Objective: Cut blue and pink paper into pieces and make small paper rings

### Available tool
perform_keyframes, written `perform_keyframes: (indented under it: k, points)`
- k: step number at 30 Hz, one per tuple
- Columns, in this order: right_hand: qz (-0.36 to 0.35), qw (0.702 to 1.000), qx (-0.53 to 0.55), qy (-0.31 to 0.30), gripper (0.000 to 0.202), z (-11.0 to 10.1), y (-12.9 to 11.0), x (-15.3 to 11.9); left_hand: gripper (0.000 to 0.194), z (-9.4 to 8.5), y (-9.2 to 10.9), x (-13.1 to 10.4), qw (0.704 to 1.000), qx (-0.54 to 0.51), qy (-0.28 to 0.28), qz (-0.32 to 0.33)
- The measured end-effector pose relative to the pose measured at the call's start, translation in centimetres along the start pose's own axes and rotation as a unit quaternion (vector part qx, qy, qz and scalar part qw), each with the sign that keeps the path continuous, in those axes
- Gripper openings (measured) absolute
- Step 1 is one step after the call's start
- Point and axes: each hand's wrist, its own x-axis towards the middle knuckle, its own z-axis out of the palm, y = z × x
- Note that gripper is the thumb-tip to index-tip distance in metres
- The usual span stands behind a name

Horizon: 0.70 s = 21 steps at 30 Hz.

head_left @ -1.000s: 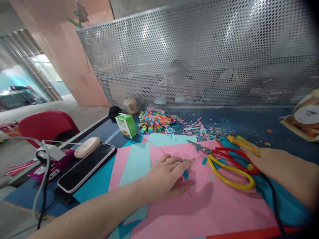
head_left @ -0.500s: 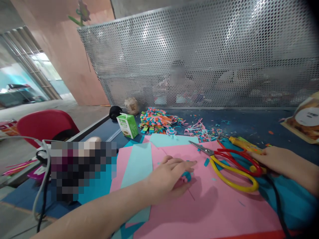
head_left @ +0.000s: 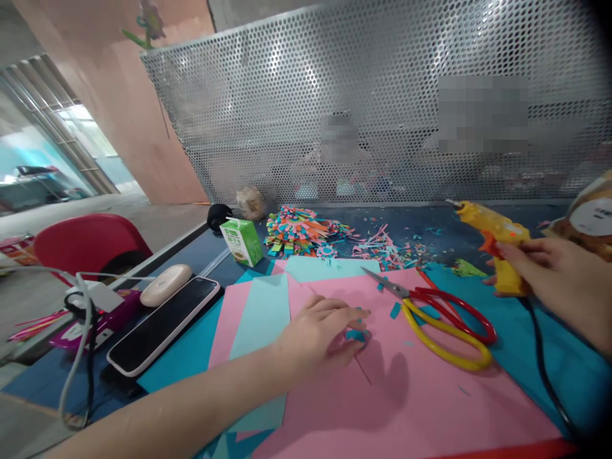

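Note:
My right hand [head_left: 549, 268] is wrapped round the handle of a yellow hot glue gun [head_left: 497, 223], a finger at its orange trigger. The gun is raised above the table at the right, nozzle pointing left. My left hand [head_left: 327, 328] rests over the pink paper [head_left: 430, 408], fingers closed on a small curled blue paper piece [head_left: 356, 335], partly hidden by the fingers. Between the hands lie scissors [head_left: 404, 292] with one red and one yellow handle, blades pointing away to the left. Small blue paper scraps [head_left: 395, 310] lie beside the blades.
A pile of fringed paper flowers [head_left: 299, 229] and loose shreds [head_left: 387, 248] lies before the perforated metal screen [head_left: 287, 115]. A green drink carton [head_left: 242, 242], a phone [head_left: 165, 325] and cables stand or lie at left. The glue gun's black cord [head_left: 540, 357] runs down the right.
My right hand has lifted the glue gun off the table, up and to the right, past the scissors. My left hand stays nearly in place with the blue paper piece.

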Motion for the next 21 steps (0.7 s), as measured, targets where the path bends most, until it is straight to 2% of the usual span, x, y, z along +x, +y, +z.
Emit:
perform_keyframes:
  k: [4,7,9,14,17,21]
  points:
    - [0.081,0.984,0.110,-0.116,0.018,0.6,-2.6,-1.3,0.044,-0.3,0.9,0.8,0.992,0.052,-0.071,-0.092]
    - [0.127,0.967,0.175,-0.133,0.014,1.5,-3.2,-2.0,0.048,0.0,1.5,1.5,0.983,0.110,-0.101,-0.105]
    - [0.140,0.962,0.200,-0.126,0.020,1.9,-3.3,-2.3,0.046,0.4,1.8,1.8,0.976,0.155,-0.112,-0.102]
    - [0.121,0.959,0.219,-0.134,0.022,2.1,-3.6,-2.8,0.038,1.6,1.8,2.0,0.964,0.237,-0.094,-0.074]
    - [0.107,0.961,0.217,-0.136,0.020,2.3,-3.6,-3.1,0.040,2.1,1.5,2.0,0.966,0.241,-0.084,-0.052]
    - [0.069,0.962,0.224,-0.136,0.019,2.7,-3.1,-3.3,0.035,2.0,0.9,2.1,0.972,0.214,-0.076,-0.057]
